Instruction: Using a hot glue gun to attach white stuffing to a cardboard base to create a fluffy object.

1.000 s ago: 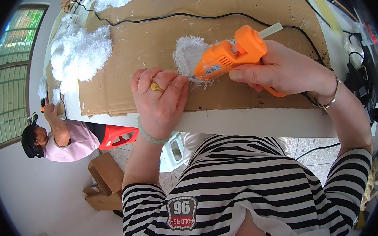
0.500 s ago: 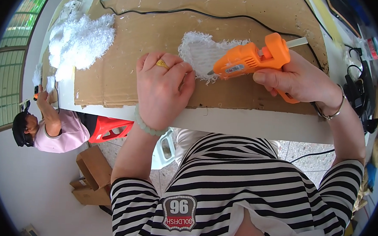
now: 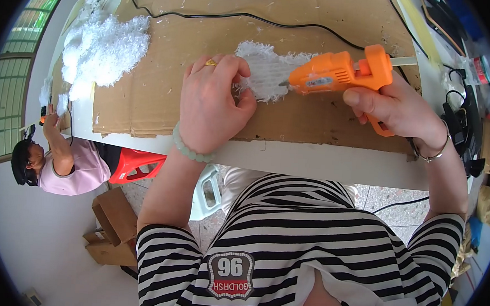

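Note:
An orange hot glue gun (image 3: 339, 74) is gripped in my right hand (image 3: 391, 106), a pale glue stick (image 3: 403, 60) jutting from its rear. Its metal nozzle points left, over a piece of white fringed fabric (image 3: 267, 70) lying on the cardboard. My left hand (image 3: 215, 95) rests at the fabric's left edge with fingers curled and pressed together. Whatever those fingertips pinch is hidden behind the hand, though the fabric's edge runs up to them.
A brown cardboard sheet (image 3: 147, 105) covers the white table. Fluffy white material (image 3: 105, 49) is heaped at the left. A black cable (image 3: 248, 14) crosses the far side. Another person (image 3: 70, 165) works at the far left by a red stool (image 3: 137, 166). Cables and adapters (image 3: 463, 121) crowd the right edge.
The glue gun and my right hand have shifted slightly right. My left hand has turned and moved a little up along the fabric's left edge.

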Action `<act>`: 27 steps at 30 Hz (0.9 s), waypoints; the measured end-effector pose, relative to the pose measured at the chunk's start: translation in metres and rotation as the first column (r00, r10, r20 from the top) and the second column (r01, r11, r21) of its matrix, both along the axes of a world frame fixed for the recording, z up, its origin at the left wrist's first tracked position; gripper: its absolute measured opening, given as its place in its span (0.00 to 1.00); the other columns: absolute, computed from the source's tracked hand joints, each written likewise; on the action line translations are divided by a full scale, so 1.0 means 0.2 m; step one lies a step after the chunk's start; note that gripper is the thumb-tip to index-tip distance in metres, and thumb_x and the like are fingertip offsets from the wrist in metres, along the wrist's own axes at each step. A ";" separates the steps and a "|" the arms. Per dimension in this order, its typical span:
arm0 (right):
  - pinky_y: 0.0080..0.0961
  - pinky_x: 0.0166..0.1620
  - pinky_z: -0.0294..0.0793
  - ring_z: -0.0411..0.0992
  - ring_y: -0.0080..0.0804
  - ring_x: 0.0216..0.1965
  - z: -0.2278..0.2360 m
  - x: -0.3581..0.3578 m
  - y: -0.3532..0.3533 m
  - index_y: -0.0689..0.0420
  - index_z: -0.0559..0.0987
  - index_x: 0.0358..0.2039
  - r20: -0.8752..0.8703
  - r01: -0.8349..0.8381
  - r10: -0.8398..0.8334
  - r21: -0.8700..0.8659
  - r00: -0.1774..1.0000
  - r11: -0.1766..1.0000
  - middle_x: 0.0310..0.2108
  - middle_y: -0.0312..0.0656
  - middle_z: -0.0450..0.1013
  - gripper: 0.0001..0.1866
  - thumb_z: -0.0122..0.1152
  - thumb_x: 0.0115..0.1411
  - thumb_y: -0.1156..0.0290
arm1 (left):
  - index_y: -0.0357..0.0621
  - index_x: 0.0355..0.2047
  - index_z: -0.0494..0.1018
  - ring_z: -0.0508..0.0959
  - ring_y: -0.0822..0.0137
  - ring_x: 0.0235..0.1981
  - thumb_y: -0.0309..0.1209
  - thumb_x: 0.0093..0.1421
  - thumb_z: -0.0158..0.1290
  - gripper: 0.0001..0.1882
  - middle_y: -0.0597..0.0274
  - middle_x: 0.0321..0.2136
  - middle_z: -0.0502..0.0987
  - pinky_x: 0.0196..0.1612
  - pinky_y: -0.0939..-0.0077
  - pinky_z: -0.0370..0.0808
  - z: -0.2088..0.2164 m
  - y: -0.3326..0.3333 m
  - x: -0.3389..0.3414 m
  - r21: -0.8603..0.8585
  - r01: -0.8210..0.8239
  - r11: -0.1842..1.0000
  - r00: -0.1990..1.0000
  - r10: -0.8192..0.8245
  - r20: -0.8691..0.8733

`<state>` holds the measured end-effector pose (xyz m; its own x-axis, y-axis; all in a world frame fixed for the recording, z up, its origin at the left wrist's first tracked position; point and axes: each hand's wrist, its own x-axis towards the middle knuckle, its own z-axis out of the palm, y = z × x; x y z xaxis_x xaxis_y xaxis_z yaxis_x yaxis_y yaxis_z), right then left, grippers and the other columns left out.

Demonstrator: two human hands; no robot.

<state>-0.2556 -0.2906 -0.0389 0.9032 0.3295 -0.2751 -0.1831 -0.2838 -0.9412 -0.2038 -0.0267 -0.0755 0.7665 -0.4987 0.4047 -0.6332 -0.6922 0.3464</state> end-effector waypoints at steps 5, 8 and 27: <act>0.16 0.27 0.67 0.65 0.17 0.22 0.01 0.01 -0.05 0.59 0.71 0.40 0.008 -0.008 0.008 0.034 1.000 0.999 0.22 0.32 0.67 0.17 0.59 0.60 0.59 | 0.45 0.26 0.73 0.73 0.58 0.29 0.21 0.41 0.53 0.09 0.60 0.23 0.73 0.40 0.66 0.66 -0.04 0.05 0.01 -0.160 0.155 0.975 0.987 -0.158 -0.008; 0.17 0.28 0.67 0.65 0.17 0.24 0.02 0.00 -0.02 0.60 0.72 0.40 0.051 0.011 -0.013 0.027 0.999 1.000 0.23 0.32 0.67 0.17 0.58 0.60 0.59 | 0.45 0.29 0.74 0.72 0.58 0.31 0.22 0.41 0.57 0.11 0.62 0.26 0.74 0.42 0.66 0.66 -0.03 0.07 0.01 -0.167 0.185 0.969 0.981 -0.192 -0.032; 0.20 0.31 0.66 0.65 0.22 0.24 0.04 0.00 0.03 0.61 0.73 0.40 0.041 -0.111 0.132 -0.332 0.990 0.937 0.23 0.36 0.69 0.19 0.60 0.58 0.57 | 0.45 0.23 0.72 0.71 0.59 0.35 0.20 0.41 0.60 0.09 0.66 0.29 0.73 0.43 0.65 0.65 -0.03 0.00 -0.02 -0.068 0.192 0.979 0.974 -0.182 0.136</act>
